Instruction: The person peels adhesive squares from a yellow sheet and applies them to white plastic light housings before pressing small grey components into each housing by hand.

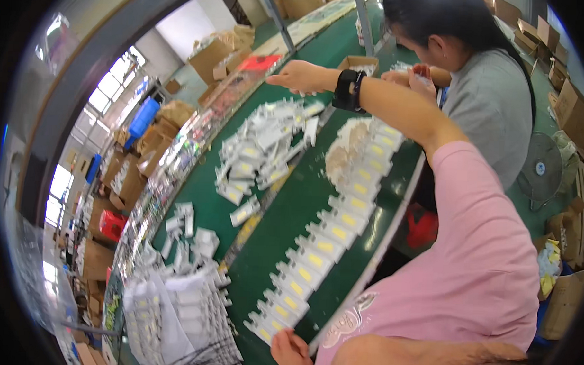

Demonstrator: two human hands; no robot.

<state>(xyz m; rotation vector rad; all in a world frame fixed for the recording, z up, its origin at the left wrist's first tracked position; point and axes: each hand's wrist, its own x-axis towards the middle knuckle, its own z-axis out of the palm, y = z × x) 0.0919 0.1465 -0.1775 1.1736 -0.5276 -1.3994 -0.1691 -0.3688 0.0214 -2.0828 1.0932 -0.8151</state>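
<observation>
My right hand [303, 77] reaches across the table with fingers stretched out, a black band [348, 90] round the wrist. Below it lies a loose heap of white plastic pieces [261, 143], some with yellow patches; I see nothing held in it. Down at the near end of a long overlapping row of flat white pieces [322, 246], each with a yellow rectangle, is my left hand [291, 353]. Its fingers are loosely bent beside the last piece and seem to hold nothing. A beige powdery-looking heap [344, 152] touches the row's far end.
Stacked white pieces [178, 314] fill the table's near left. One loose piece [245, 210] lies mid-table. A co-worker in grey [494, 106] sits at the far right, hands near a small carton [358, 64]. Clear plastic clutter [156, 203] lines the left edge; a fan [541, 167] stands right.
</observation>
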